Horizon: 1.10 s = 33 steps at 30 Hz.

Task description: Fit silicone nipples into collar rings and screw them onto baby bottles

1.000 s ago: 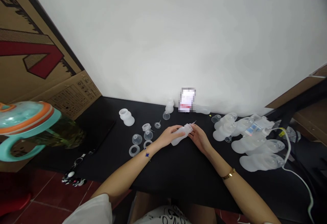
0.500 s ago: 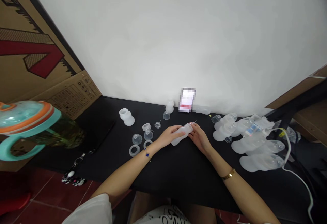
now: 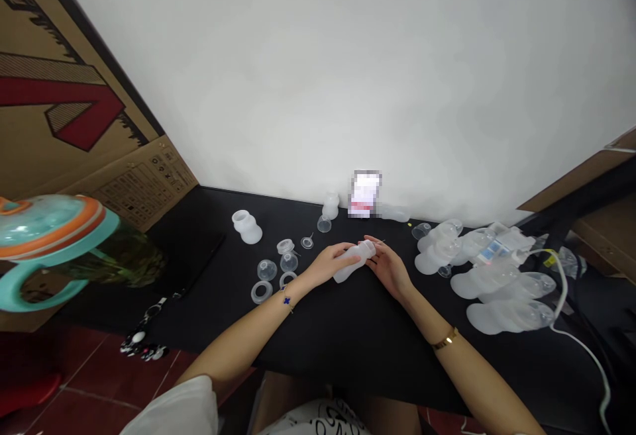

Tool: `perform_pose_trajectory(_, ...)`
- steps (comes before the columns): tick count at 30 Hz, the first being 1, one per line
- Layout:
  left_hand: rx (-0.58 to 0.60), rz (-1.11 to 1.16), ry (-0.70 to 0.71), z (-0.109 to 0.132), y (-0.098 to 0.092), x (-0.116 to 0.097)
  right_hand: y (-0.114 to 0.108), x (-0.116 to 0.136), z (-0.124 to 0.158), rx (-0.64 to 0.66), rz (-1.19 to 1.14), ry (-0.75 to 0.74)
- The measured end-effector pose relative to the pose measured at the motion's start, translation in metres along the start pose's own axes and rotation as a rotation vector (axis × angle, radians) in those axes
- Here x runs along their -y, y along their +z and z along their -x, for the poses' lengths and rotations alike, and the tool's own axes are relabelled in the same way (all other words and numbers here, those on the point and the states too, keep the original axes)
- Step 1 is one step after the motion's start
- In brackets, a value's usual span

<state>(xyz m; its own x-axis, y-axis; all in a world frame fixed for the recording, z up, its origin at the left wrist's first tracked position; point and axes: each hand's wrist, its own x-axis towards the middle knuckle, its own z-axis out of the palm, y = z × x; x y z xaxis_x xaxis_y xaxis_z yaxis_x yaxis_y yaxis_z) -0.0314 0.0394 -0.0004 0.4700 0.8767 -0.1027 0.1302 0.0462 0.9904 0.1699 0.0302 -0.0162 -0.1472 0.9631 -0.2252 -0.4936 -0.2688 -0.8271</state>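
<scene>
My left hand (image 3: pixel 332 263) is wrapped round the body of a milky-white baby bottle (image 3: pixel 350 267), which tilts with its neck up to the right. At the bottle's neck end, the fingers of my right hand (image 3: pixel 387 266) curl round the top, and a thin clear stem sticks out past them. What exactly those fingers pinch is partly hidden. Left of my left hand lie clear domed caps (image 3: pixel 267 270), a white screw ring (image 3: pixel 261 292) and a small round part with a stem (image 3: pixel 307 241). Farther back lies an uncapped white bottle (image 3: pixel 247 227).
Several white bottles with clear caps (image 3: pixel 484 281) lie on the right, beside a white cable (image 3: pixel 564 289). A lit phone (image 3: pixel 365 194) leans on the wall. At left stand a turquoise-handled jug (image 3: pixel 54 230) and a cardboard box (image 3: pixel 64 104); a beaded strap (image 3: pixel 142 345) hangs at the table edge.
My right hand's fingers have turned and loosened slightly round the top of the bottle. The left hand and the bottle stay nearly in place.
</scene>
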Motion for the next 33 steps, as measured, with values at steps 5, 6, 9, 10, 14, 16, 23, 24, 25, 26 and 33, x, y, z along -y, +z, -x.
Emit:
perform_pose_trajectory(5, 0.001, 0.012, -0.001, 0.0008, 0.0001, -0.0016, -0.0011, -0.0020, -0.0007, -0.004, 0.025, -0.026)
perform_pose_trajectory(6, 0.002, 0.012, -0.004, 0.0011, 0.0000, -0.0019, -0.0012, -0.0021, -0.0008, -0.004, 0.025, -0.028)
perform_pose_trajectory(9, -0.001, 0.000, -0.007, 0.0019, -0.0002, -0.0029, -0.0010, -0.0018, -0.0012, -0.008, 0.016, -0.027)
perform_pose_trajectory(10, -0.002, -0.004, -0.007, 0.0022, -0.0003, -0.0032, -0.0008, -0.0016, -0.0012, -0.012, 0.013, -0.023)
perform_pose_trajectory(14, 0.000, -0.009, -0.014, 0.0025, -0.0004, -0.0035, 0.0005, -0.0020, -0.0012, -0.040, 0.009, -0.016)
perform_pose_trajectory(16, 0.004, -0.007, -0.011, 0.0023, -0.0004, -0.0033, 0.0013, -0.0025, -0.0011, -0.054, 0.007, -0.022)
perform_pose_trajectory(23, 0.005, -0.015, 0.000, 0.0016, -0.0008, -0.0028, 0.0005, -0.0032, -0.0023, -0.048, 0.005, -0.021)
perform_pose_trajectory(24, 0.003, -0.018, 0.000, 0.0017, -0.0009, -0.0028, 0.0000, -0.0033, -0.0026, -0.046, 0.006, -0.020)
perform_pose_trajectory(25, 0.000, -0.021, 0.000, 0.0017, -0.0009, -0.0029, -0.0004, -0.0033, -0.0029, -0.044, 0.008, -0.019)
perform_pose_trajectory(26, -0.002, -0.021, 0.000, 0.0018, -0.0009, -0.0031, -0.0007, -0.0033, -0.0031, -0.044, 0.010, -0.017)
perform_pose_trajectory(33, 0.001, 0.014, -0.006, 0.0012, -0.0005, -0.0028, -0.0010, -0.0024, -0.0022, -0.026, 0.019, -0.025)
